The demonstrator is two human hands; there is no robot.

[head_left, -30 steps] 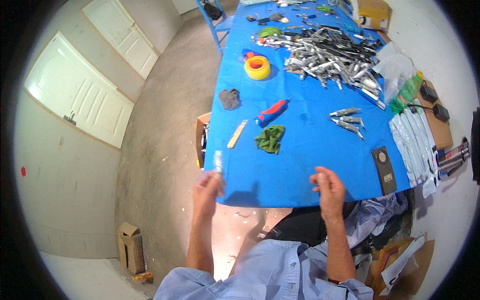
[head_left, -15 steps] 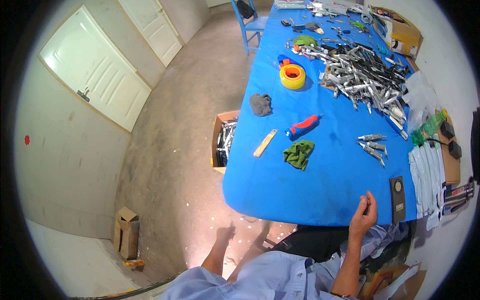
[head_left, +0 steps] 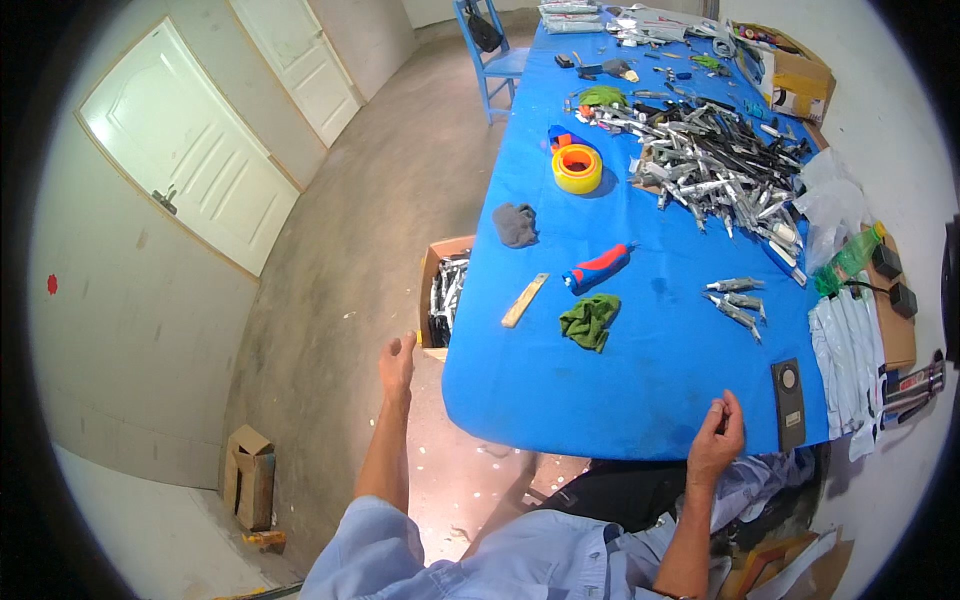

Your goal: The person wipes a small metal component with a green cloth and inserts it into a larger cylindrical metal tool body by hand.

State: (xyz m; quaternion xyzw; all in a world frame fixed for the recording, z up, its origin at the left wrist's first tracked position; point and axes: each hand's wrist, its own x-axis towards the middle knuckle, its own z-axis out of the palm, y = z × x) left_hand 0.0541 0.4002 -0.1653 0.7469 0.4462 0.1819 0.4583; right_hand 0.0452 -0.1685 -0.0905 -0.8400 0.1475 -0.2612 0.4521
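"Holding anything, is the left hand (head_left: 397, 368)?"

"Nothing is showing there; its fingers are curling loosely, though I can't tell what the palm is hiding. It's hovering near the cardboard box (head_left: 451, 247), where silver and black tubes (head_left: 446, 292) are lying, below the table's (head_left: 600, 400) left side. The right hand (head_left: 718, 437) is curling narrowly, seemingly bare, near the dark phone (head_left: 789, 405)."

"What could be going wrong?"

"A careless sideways sweep of the right hand could be knocking the phone off the near edge. A left hand catching the box's rim could be spilling tubes."

"What are you counting?"

"One phone, three loose tubes (head_left: 735, 285) lying together, one red-and-blue tool (head_left: 598, 268), one flat stick (head_left: 525, 300), one grey cloth (head_left: 515, 225), two green cloths (head_left: 590, 322), one yellow tape roll (head_left: 577, 178). The heap (head_left: 705, 185) is tangling too much for counting."
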